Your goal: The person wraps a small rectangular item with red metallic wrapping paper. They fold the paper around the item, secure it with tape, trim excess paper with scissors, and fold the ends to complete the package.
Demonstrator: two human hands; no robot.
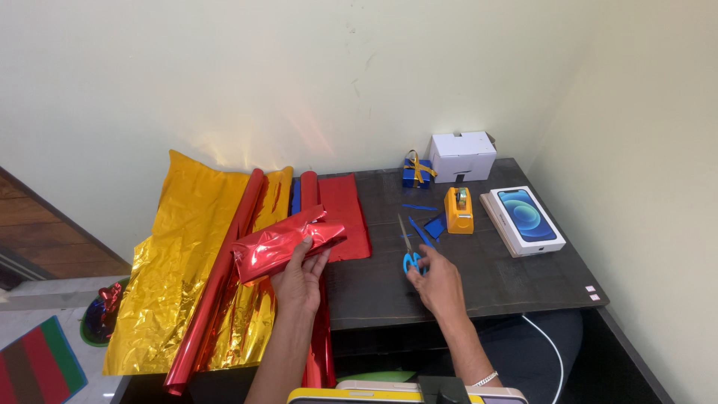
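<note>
Carefully held red foil wrap [288,244] above the dark table's [493,284] left side, left hand [299,280] clamped on it; right hand [437,284] closed on blue scissors [410,251] lying flat. Better lifted by handles, blades away.

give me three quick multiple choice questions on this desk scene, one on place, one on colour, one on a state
1. Where is the tape dispenser?
A. left of the phone box
B. on the gold foil
C. on the floor

2. What colour are the scissors' handles?
A. red
B. blue
C. green

3. What does the left hand hold?
A. nothing
B. a white box
C. a crumpled red foil piece

Answers: 1 A, it stands beside the box. 2 B, blue loops under the right hand. 3 C, fingers close on the foil.
</note>
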